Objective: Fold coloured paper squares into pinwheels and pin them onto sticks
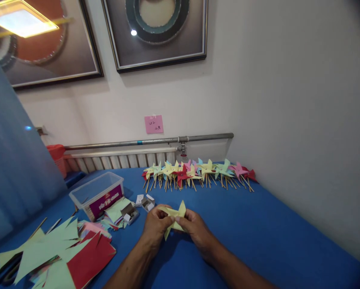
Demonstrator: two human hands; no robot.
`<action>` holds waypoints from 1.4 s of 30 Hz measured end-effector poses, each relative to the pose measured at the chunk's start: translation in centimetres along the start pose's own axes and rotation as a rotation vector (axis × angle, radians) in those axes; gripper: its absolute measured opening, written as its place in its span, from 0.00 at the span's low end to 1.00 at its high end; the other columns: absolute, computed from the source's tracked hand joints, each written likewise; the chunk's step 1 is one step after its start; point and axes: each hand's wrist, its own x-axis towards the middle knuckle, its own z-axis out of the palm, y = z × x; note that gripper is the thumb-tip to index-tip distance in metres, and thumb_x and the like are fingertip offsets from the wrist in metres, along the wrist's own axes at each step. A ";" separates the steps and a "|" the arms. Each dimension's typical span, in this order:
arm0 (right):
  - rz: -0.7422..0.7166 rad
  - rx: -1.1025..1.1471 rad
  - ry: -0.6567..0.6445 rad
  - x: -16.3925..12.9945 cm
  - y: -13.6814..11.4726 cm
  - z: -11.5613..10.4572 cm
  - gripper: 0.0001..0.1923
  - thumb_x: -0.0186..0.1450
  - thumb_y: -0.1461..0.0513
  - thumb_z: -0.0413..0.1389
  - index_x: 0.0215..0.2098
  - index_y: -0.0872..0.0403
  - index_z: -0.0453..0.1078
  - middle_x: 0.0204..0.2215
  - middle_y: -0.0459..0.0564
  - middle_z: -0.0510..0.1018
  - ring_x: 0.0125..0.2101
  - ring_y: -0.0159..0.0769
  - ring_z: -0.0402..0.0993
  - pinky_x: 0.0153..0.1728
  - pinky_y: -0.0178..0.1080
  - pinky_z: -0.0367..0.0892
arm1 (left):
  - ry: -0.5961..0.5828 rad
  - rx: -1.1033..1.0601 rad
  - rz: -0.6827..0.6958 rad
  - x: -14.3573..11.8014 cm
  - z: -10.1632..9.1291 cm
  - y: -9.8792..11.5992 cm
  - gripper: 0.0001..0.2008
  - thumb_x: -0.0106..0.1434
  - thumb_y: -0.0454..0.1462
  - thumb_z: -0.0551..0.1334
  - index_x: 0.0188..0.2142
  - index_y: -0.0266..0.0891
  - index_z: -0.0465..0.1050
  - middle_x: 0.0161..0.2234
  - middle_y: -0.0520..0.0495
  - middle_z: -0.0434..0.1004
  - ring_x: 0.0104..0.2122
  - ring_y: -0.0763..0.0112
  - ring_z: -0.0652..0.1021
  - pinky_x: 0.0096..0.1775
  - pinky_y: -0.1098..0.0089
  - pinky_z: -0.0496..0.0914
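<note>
I see both hands pinching the yellow paper pinwheel (175,218) between them — left hand (155,226) at nine o'clock, right hand (196,228) at three — its long blade running one-to-seven, equally near both.

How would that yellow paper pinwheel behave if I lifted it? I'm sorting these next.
The yellow paper pinwheel is probably very light and floppy: thin folded sheet. It likely creases easily, since both the left hand and right hand pinch it.
</note>
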 end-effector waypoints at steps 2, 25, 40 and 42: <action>0.006 -0.004 0.001 0.1 0.1 -0.1 0.25 0.53 0.47 0.70 0.41 0.56 0.79 0.34 0.50 0.84 0.34 0.39 0.79 0.40 0.41 0.72 | 0.021 0.014 0.016 0.0 0.1 0.1 0.21 0.35 0.33 0.78 0.30 0.36 0.76 0.21 0.54 0.77 0.21 0.75 0.73 0.25 0.75 0.66; -0.001 -0.147 0.088 0.7 1.0 -0.6 0.16 0.56 0.53 0.65 0.35 0.56 0.79 0.29 0.49 0.83 0.31 0.40 0.78 0.36 0.41 0.73 | -0.085 -0.067 -0.073 0.0 -0.6 -0.5 0.18 0.43 0.42 0.78 0.28 0.34 0.77 0.20 0.51 0.76 0.20 0.72 0.73 0.27 0.71 0.64; -0.020 -0.126 0.148 1.2 1.3 -0.7 0.13 0.55 0.53 0.65 0.32 0.55 0.78 0.28 0.49 0.83 0.30 0.41 0.78 0.36 0.42 0.73 | -0.074 -0.057 -0.098 0.3 -0.9 -1.1 0.15 0.44 0.41 0.76 0.27 0.35 0.76 0.20 0.51 0.75 0.20 0.73 0.73 0.27 0.71 0.65; -0.020 -0.121 0.142 1.2 1.2 -0.7 0.13 0.55 0.54 0.65 0.32 0.54 0.78 0.29 0.49 0.83 0.31 0.41 0.79 0.37 0.43 0.74 | -0.068 -0.050 -0.106 0.4 -0.9 -1.0 0.15 0.42 0.39 0.76 0.27 0.35 0.75 0.21 0.50 0.77 0.20 0.73 0.74 0.26 0.72 0.65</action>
